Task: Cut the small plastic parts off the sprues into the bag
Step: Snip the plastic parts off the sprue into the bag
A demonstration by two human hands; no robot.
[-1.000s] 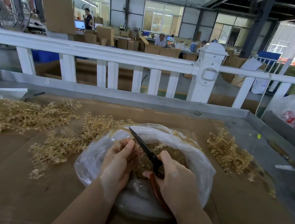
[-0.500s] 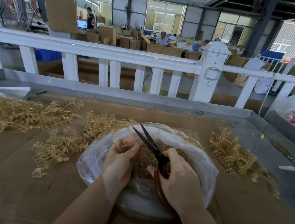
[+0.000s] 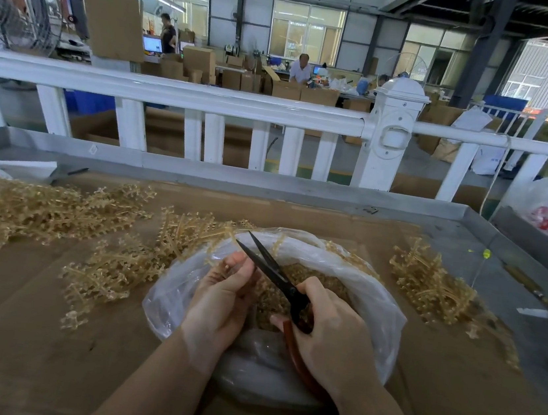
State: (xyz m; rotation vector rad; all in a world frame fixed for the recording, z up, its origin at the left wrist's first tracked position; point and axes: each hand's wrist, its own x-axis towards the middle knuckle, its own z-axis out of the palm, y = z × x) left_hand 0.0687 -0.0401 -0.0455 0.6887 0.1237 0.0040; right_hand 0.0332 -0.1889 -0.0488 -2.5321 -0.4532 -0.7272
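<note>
1. Gripping the red-handled scissors (image 3: 278, 276), the right hand (image 3: 329, 335) has its fingers curled through and around the handle loops; the black blades stand slightly apart, pointing up and to the left over the bag.
2. The left hand (image 3: 223, 301) is closed around a pale yellow sprue (image 3: 224, 263), thumb and fingers pinching it just beside the blades.
3. Both hands are over the open mouth of the clear plastic bag (image 3: 375, 295), which sits on the brown cardboard work surface (image 3: 9, 330).
4. Inside the bag lies a heap of small cut parts (image 3: 309, 273).
5. Loose sprues (image 3: 58, 212) are piled to the left of the bag, with another pile (image 3: 428, 285) on its right.
</note>
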